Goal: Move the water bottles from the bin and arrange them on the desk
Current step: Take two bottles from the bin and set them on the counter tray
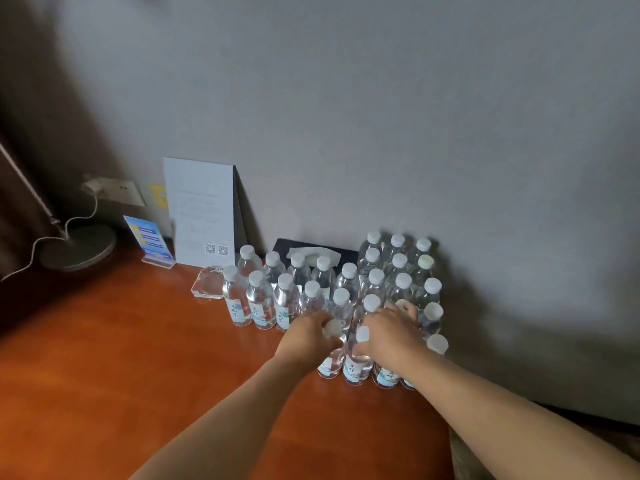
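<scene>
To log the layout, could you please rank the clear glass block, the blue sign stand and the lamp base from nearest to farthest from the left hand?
From the left hand:
1. Clear glass block, behind-left, beside the bottles.
2. Blue sign stand, further left, near the wall.
3. Lamp base, far left corner.

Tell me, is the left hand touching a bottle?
Touching. The head view shows the left hand with fingers curled round the neck of a front-row bottle, just under its white cap.

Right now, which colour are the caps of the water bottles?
White, on the water bottles on the desk; the head view shows it.
</scene>
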